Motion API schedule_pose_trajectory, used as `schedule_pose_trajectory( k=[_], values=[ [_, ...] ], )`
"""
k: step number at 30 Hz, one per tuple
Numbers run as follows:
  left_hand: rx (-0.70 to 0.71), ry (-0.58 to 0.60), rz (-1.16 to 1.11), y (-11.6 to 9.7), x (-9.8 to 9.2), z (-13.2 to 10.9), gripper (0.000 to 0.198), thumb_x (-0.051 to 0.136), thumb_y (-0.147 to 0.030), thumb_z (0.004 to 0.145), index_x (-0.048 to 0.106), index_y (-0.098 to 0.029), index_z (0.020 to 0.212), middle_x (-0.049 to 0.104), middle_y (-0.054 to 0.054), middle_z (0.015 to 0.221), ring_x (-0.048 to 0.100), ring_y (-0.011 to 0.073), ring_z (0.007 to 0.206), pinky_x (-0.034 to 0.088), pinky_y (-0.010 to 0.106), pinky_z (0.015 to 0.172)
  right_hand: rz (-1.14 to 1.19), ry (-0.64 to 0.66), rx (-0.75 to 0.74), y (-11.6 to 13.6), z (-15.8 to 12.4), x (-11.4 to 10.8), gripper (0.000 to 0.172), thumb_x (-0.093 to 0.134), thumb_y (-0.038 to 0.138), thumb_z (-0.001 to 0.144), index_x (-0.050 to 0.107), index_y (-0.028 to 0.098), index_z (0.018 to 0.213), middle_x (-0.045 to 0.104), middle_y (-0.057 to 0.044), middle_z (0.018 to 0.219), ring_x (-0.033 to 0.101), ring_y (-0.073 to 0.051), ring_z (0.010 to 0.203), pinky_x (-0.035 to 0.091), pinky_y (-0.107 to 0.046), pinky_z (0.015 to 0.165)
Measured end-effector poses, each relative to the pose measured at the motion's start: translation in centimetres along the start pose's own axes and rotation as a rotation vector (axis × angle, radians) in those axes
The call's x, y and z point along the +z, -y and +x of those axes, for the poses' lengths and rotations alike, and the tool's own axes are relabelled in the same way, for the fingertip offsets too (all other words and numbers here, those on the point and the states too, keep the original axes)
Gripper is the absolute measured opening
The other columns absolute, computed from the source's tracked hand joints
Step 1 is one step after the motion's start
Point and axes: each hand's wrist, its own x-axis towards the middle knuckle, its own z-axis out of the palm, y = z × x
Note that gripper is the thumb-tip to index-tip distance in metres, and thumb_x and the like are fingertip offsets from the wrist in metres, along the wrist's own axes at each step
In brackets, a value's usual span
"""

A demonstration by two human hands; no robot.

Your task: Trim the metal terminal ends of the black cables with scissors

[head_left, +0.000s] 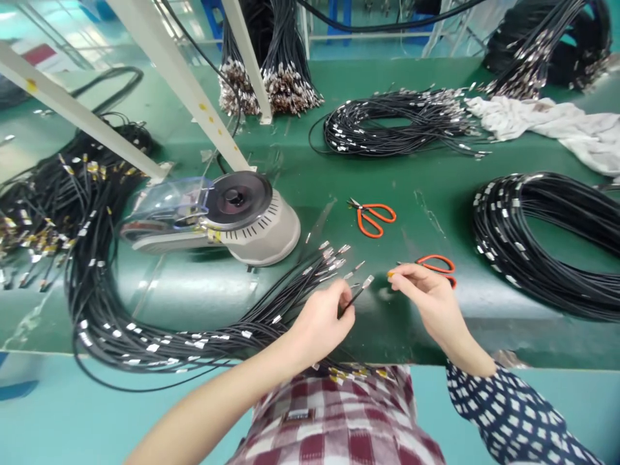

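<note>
My left hand (pixel 322 320) is closed on a thin black cable (pixel 357 292) with a metal tip, held near the table's front edge. That cable belongs to a fanned bundle of black cables (pixel 194 336) that loops away to the left. My right hand (pixel 429 296) pinches a tiny yellow piece (pixel 390 274) between thumb and forefinger, a short gap to the right of the cable's tip. Orange-handled scissors (pixel 438 265) lie just behind my right hand.
A grey tape dispenser (pixel 227 216) stands behind the bundle on the green table (pixel 300 181). A second pair of orange scissors (pixel 372 216) lies mid-table. Coils of black cable sit at the right (pixel 547 242), back centre (pixel 397 123) and left (pixel 53 194). A white cloth (pixel 557 126) lies back right.
</note>
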Motion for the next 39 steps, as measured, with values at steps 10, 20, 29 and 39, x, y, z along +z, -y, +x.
schedule_pose_trajectory(
  k=[10, 20, 29, 39],
  values=[
    [-0.098, 0.051, -0.655, -1.1, -2.6, -1.8, 0.022, 0.06, -0.029, 0.089, 0.066, -0.015, 0.105, 0.063, 0.0, 0.072, 0.056, 0.0086, 0.05, 0.049, 0.021, 0.049, 0.172, 0.203, 0.024, 2.1, -1.2, 2.1, 0.011, 0.08, 0.032, 0.077, 0.073, 0.023, 0.076, 0.068, 0.001, 0.074, 0.058, -0.011, 0.069, 0.047, -0.022, 0.065],
    [-0.222, -0.179, -0.948, 0.2, -2.2, -3.9, 0.036, 0.07, -0.037, 0.084, 0.059, -0.012, 0.107, 0.067, 0.001, 0.067, 0.063, 0.0126, 0.043, 0.054, 0.023, 0.042, 0.156, 0.344, 0.105, 2.0, -1.2, 6.4, 0.02, 0.082, 0.037, 0.073, 0.073, 0.019, 0.074, 0.071, -0.001, 0.075, 0.062, -0.013, 0.068, 0.05, -0.026, 0.068],
    [-0.197, -0.231, -0.988, 0.2, -1.9, -4.5, 0.042, 0.073, -0.037, 0.082, 0.06, -0.012, 0.114, 0.066, 0.0, 0.067, 0.063, 0.0127, 0.043, 0.056, 0.024, 0.042, 0.094, 0.37, 0.096, 1.9, -1.2, 7.8, 0.025, 0.08, 0.042, 0.074, 0.072, 0.018, 0.074, 0.07, -0.003, 0.072, 0.061, -0.014, 0.065, 0.05, -0.028, 0.064],
    [-0.169, -0.215, -0.933, 0.5, -1.7, -4.7, 0.034, 0.068, -0.032, 0.087, 0.062, -0.014, 0.114, 0.066, -0.001, 0.068, 0.064, 0.0118, 0.046, 0.057, 0.023, 0.044, 0.009, 0.369, 0.034, 2.6, -1.2, 8.1, 0.021, 0.077, 0.037, 0.078, 0.071, 0.018, 0.071, 0.069, -0.001, 0.069, 0.059, -0.013, 0.063, 0.046, -0.028, 0.063]
  ],
)
